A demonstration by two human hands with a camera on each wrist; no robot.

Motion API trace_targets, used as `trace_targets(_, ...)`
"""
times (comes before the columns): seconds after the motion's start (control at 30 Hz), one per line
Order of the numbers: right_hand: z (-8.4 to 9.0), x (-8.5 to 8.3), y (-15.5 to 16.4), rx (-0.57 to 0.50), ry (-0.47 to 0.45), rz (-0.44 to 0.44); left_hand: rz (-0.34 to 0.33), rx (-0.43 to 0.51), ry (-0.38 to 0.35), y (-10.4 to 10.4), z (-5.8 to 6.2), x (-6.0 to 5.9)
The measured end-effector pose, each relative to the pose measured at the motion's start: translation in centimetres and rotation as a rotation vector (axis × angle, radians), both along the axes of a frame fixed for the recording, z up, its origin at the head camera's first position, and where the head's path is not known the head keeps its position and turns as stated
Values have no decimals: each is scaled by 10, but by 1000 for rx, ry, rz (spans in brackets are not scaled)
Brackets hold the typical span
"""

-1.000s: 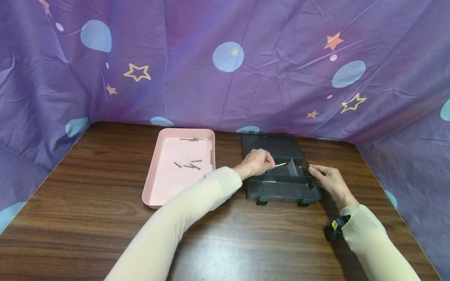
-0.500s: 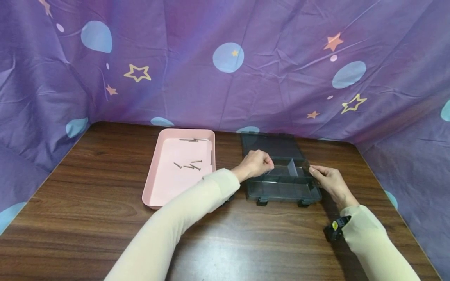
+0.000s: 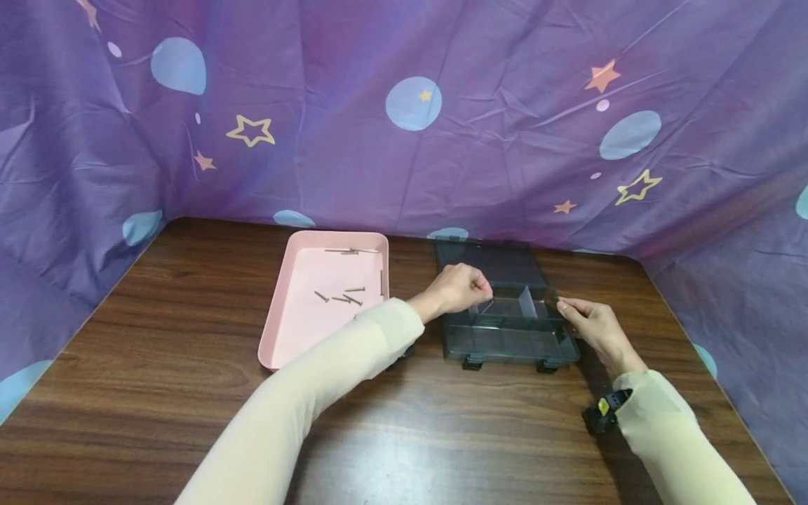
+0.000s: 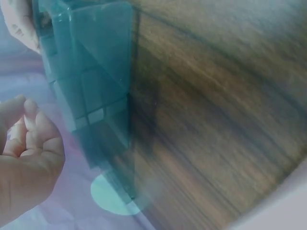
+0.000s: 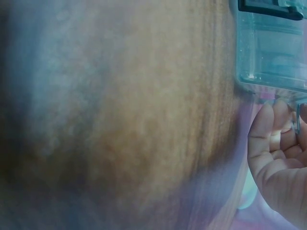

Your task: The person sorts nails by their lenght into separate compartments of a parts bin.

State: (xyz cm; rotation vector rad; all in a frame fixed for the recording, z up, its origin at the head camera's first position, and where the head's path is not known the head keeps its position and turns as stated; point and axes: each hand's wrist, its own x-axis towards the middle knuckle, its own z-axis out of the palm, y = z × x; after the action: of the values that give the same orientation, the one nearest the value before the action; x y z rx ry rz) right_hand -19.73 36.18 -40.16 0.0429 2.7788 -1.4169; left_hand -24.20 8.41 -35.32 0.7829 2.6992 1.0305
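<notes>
In the head view, my left hand (image 3: 456, 287) is over the left part of a dark see-through compartment box (image 3: 511, 344), fingers curled with tips together. The left wrist view shows nothing between the thumb and fingertips of this hand (image 4: 31, 148). A thin pale strip (image 3: 487, 306) shows in the box just below those fingertips. My right hand (image 3: 596, 330) pinches the box's right end; in the right wrist view its fingers (image 5: 262, 127) curl at the clear edge (image 5: 297, 120). A pink tray (image 3: 271, 330) on the left holds several screws or nails (image 3: 347, 299).
The box's lid (image 3: 489, 263) lies folded back toward the purple curtain (image 3: 341, 140). A pale divider (image 3: 527, 301) stands in the rear row, and two latches (image 3: 473, 362) face the front. Everything sits on a dark wooden table (image 3: 158, 337).
One second ago a thin metal nail or screw stuck out from the left fingertips; it no longer shows there. The left hand has shifted slightly up and left. The right hand stays at the box.
</notes>
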Motion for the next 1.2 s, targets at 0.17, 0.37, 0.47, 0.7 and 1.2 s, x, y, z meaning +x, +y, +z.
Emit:
trace_targets(0.17,0,1,0,-61,11,-8,6,53,-41,-11,7,0)
trace_targets(0.37,-1,0,1,-79,26,-14,18,122,-76,-26,12,-1)
trace_targets(0.47,-2,0,1,-64,32,-18,19,135,-78,-35,13,-2)
trace_targets(0.7,-2,0,0,-78,34,-16,73,182,-80,-61,17,-8)
trace_targets(1.2,-1,2,-1,-20,32,-7,238,254,-154,-126,8,-25)
